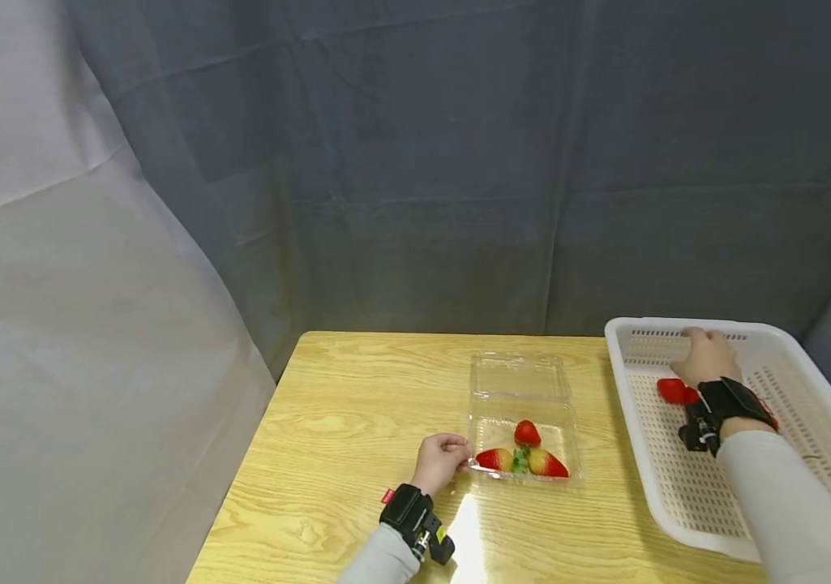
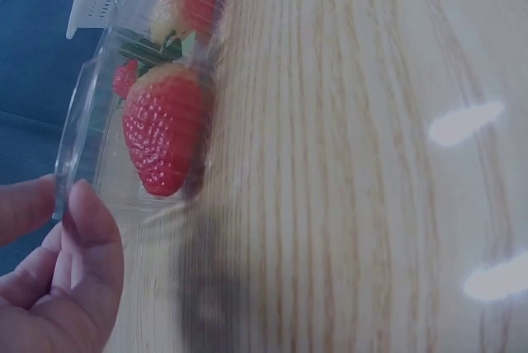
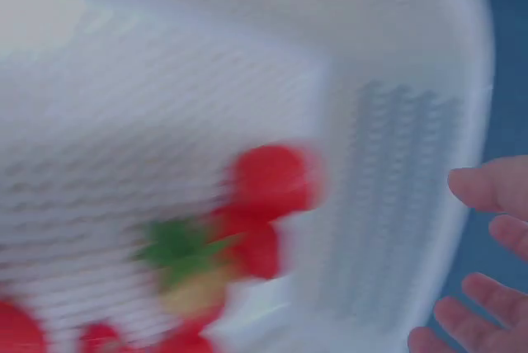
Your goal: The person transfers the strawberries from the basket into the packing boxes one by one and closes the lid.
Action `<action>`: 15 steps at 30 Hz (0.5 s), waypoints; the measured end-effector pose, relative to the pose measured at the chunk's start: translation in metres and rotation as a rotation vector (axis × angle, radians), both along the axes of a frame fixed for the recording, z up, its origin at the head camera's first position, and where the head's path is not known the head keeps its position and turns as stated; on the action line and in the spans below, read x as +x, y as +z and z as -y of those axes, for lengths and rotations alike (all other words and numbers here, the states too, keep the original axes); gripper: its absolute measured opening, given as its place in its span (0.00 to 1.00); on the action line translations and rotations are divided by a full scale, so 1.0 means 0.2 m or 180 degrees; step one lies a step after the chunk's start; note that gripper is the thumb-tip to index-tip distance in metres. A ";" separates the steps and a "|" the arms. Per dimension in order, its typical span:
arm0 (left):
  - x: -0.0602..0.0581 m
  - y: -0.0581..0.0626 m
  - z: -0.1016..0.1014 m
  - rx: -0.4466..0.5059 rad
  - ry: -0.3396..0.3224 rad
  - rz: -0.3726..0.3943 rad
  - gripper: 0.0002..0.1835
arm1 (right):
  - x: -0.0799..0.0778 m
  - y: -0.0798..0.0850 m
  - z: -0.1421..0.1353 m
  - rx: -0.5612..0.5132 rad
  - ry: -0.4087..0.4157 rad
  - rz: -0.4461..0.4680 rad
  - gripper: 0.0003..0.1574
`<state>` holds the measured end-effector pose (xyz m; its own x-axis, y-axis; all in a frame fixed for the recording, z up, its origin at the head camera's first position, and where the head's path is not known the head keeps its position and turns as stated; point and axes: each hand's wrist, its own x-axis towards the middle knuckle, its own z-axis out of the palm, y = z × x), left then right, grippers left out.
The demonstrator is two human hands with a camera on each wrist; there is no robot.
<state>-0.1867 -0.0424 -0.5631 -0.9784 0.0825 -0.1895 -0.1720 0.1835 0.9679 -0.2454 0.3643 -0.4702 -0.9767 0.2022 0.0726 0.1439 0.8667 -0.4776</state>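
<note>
On the table a clear plastic clamshell box [image 1: 484,412] lies with its lid folded back, holding a strawberry [image 1: 527,433] and two more in red and pale yellow. My left hand [image 1: 440,464] pinches the box's left rim between thumb and finger; the left wrist view shows this grip beside a large strawberry [image 2: 165,126]. Over the far part of a white perforated basket [image 1: 634,454] is my right hand [image 1: 708,357], its fingers spread with nothing between them in the right wrist view. Strawberries [image 3: 272,180] lie in the basket below it, blurred.
The basket stands at the table's right side, its raised rim between box and strawberries. Wood-grain table [image 1: 327,414] surrounds the box. A dark grey cloth [image 1: 415,178] hangs behind, and a pale cloth [image 1: 94,324] hangs at the left.
</note>
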 end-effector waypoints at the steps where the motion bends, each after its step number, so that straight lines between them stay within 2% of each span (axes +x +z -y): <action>1: 0.00 0.00 0.00 -0.0011 0.0002 0.0015 0.06 | 0.02 -0.04 -0.04 0.0006 -0.0075 0.0153 0.35; 4: 0.01 -0.01 0.01 -0.0025 -0.0010 0.0026 0.07 | 0.09 -0.17 -0.12 0.0033 -0.0236 0.0621 0.34; 7: 0.01 -0.01 0.01 -0.0020 -0.0016 0.0032 0.07 | 0.14 -0.28 -0.19 0.0075 -0.0237 0.0887 0.33; 11: 0.01 -0.02 0.02 -0.0017 -0.0015 0.0016 0.06 | 0.18 -0.38 -0.23 0.0029 -0.0260 0.0928 0.31; 15: 0.01 -0.01 0.02 -0.0002 -0.0009 -0.0001 0.07 | 0.20 -0.42 -0.24 -0.0008 -0.0321 0.1025 0.28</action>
<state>-0.1847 -0.0457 -0.5660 -0.9782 0.0852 -0.1894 -0.1713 0.1847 0.9678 -0.2057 0.4130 -0.5550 -0.9244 0.2987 -0.2371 0.3727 0.8394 -0.3957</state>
